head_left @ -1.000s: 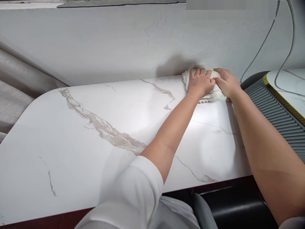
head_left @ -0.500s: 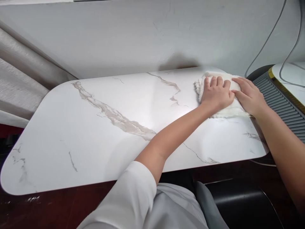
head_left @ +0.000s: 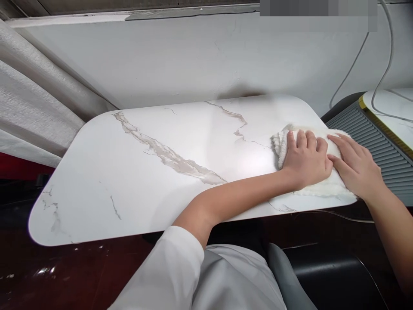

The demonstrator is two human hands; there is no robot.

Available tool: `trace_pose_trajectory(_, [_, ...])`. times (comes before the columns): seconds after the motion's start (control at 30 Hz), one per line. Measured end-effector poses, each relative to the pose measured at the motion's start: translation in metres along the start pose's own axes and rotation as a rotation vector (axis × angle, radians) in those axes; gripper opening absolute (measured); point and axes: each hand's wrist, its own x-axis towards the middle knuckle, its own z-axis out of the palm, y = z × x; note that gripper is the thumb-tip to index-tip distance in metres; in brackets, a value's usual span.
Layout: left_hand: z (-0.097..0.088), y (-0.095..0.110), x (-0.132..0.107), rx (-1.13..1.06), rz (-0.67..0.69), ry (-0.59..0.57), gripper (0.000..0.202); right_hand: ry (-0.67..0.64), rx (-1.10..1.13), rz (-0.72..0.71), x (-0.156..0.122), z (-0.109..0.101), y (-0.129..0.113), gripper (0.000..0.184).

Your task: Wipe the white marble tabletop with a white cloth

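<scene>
A fluffy white cloth (head_left: pixel 325 187) lies flat on the white marble-patterned table top (head_left: pixel 155 172), near its front right corner. My left hand (head_left: pixel 306 159) presses on the cloth's left part, fingers stretched out flat. My right hand (head_left: pixel 356 168) lies flat on the cloth's right part, fingers pointing left and touching the left hand. Most of the cloth is hidden under both hands.
A pale wall (head_left: pixel 180 60) runs along the table's far edge. A grey curtain (head_left: pixel 35 107) hangs at the left. A grey ribbed unit (head_left: pixel 371 142) and another white surface (head_left: pixel 393 112) with grey cables (head_left: pixel 383 77) stand to the right. A dark chair (head_left: pixel 322 275) is below the table.
Both hands slid the cloth from the table's far right edge by the wall towards me, to the front right corner. The view also shifted.
</scene>
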Motion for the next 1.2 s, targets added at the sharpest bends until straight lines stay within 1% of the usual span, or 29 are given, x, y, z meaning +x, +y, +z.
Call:
trace_pose_trajectory(0.2, [-0.008, 0.007, -0.018, -0.006, 0.051, 0.003, 0.053, 0.031, -0.016, 0.005, -0.029, -0.002, 0.000, 0.069])
trace_pose_trajectory(0.37, [-0.016, 0.011, -0.034, -0.032, 0.096, -0.034, 0.053, 0.117, -0.012, -0.063, -0.056, -0.003, -0.008, 0.061])
trace_pose_trajectory(0.47, [-0.021, 0.011, -0.045, -0.026, 0.114, -0.019, 0.054, 0.149, -0.012, -0.078, -0.069, -0.002, -0.016, 0.056])
trace_pose_trajectory(0.57, [-0.026, 0.009, -0.057, -0.008, 0.135, 0.020, 0.053, 0.157, -0.018, -0.095, -0.078, 0.000, -0.022, 0.055])
trace_pose_trajectory(0.73, [-0.035, 0.006, -0.075, 0.107, 0.155, 0.059, 0.055, 0.128, -0.022, -0.188, -0.084, -0.002, -0.032, 0.057])
trace_pose_trajectory(0.87, [-0.041, 0.004, -0.088, 0.234, 0.183, 0.102, 0.050, 0.089, -0.022, -0.245, -0.087, -0.002, -0.042, 0.056])
trace_pose_trajectory(1.07, [-0.040, -0.004, -0.095, 0.220, 0.165, 0.120, 0.048, 0.106, -0.050, -0.244, -0.083, 0.004, -0.049, 0.056])
trace_pose_trajectory(1.2, [-0.041, -0.009, -0.096, 0.198, 0.195, 0.105, 0.048, 0.043, -0.068, -0.266, -0.077, 0.004, -0.048, 0.057])
